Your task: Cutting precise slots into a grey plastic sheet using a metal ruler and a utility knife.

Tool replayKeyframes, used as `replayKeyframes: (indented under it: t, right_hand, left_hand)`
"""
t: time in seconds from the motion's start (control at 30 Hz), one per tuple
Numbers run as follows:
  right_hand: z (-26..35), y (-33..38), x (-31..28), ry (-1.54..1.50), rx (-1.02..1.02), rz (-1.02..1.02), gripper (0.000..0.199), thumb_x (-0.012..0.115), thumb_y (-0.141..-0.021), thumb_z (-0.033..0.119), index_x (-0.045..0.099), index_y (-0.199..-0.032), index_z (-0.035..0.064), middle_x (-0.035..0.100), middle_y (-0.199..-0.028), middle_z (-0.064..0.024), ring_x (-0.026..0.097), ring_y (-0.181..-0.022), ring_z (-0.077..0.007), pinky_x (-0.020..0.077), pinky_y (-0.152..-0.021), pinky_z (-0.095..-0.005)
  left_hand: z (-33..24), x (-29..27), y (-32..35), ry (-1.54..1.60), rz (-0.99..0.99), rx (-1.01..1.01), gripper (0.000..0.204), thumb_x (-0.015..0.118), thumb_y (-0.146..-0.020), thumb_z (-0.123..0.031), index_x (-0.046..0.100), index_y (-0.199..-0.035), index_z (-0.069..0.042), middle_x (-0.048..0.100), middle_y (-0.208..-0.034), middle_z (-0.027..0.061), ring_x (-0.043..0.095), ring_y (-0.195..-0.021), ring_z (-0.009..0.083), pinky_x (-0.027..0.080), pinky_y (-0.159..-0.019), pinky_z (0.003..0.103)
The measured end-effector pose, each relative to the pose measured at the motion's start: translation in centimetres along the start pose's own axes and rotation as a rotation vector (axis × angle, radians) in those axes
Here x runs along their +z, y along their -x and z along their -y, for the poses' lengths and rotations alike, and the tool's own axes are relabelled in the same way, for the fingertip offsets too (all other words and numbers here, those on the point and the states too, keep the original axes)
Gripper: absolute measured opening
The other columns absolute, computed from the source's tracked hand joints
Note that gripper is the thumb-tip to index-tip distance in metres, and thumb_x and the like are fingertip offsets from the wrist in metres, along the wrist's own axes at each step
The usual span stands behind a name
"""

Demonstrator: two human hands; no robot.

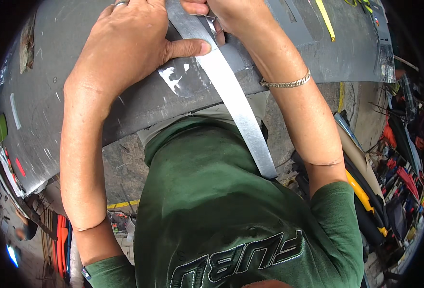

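Observation:
A long metal ruler [231, 89] lies slantwise across the dark tabletop, its near end jutting past the front edge toward my green shirt. My left hand [130, 41] rests palm down at the upper left, thumb stretched across the ruler and pressing on it; its fingertips run out of view at the top. Close by the ruler's right side, my right hand [226, 14] is closed around a small shiny metal tool [216, 28], partly hidden by the fingers, so its exact kind is unclear. Part of a smooth dark grey sheet [232, 56] shows beside the ruler.
The worn dark table [140, 113] carries a white-smeared patch [176, 79], a yellow tape strip [325, 19] and another grey sheet [296, 26] at the far right. Rolled material [358, 153] and coloured piles [404, 177] stand on the right. Orange material [62, 240] stands lower left.

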State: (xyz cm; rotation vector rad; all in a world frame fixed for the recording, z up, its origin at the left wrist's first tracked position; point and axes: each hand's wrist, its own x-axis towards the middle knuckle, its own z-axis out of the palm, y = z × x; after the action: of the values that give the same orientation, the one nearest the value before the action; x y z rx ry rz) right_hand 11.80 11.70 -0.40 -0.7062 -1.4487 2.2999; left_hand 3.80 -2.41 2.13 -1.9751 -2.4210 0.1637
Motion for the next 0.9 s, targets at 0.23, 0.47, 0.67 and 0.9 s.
replayKeyframes:
  t: [0.23,0.47,0.67,0.9]
  right_hand:
    - [1.9,1.5,2.7,0.293,-0.051,-0.195,0.039,0.043,-0.111,0.040,0.056,-0.106,0.0039,0.049,-0.063,-0.0010,0.041,-0.043,-0.0084,0.0326,-0.039,-0.0264]
    - [-0.8,0.1,0.3,0.143,-0.354,0.091,0.036,0.044,-0.111,0.036,0.059,-0.107,0.0033,0.050,-0.066,0.0000,0.043,-0.045,-0.0072,0.0335,-0.041,-0.0249]
    - [-1.4,-1.6,-0.1,0.315,-0.439,0.032,0.035,0.045,-0.110,0.032,0.057,-0.105,-0.0005,0.052,-0.067,-0.0034,0.050,-0.052,-0.0133,0.0427,-0.051,-0.0308]
    - [-0.4,-1.9,-0.3,0.698,-0.947,-0.006,0.021,0.054,-0.102,0.013,0.055,-0.114,-0.0046,0.056,-0.083,-0.0098,0.056,-0.068,-0.0183,0.0463,-0.057,-0.0345]
  left_hand:
    - [-2.1,-4.6,-2.4,-0.165,0.414,-0.099,0.123,0.064,-0.081,-0.079,0.034,-0.148,0.020,0.044,-0.149,0.0372,0.042,-0.144,0.0479,0.038,-0.119,0.047]
    - [-1.4,-3.0,-1.1,-0.132,0.263,-0.048,0.122,0.064,-0.081,-0.078,0.034,-0.147,0.021,0.046,-0.147,0.0375,0.044,-0.143,0.0482,0.040,-0.118,0.047]
    - [-0.8,-0.9,0.0,-0.097,0.093,-0.002,0.120,0.062,-0.083,-0.078,0.035,-0.146,0.022,0.047,-0.147,0.0366,0.045,-0.143,0.0469,0.040,-0.118,0.046]
    - [-2.4,-4.7,-2.6,-0.168,0.449,-0.065,0.120,0.058,-0.085,-0.079,0.034,-0.147,0.021,0.045,-0.149,0.0352,0.041,-0.146,0.0450,0.038,-0.119,0.046]
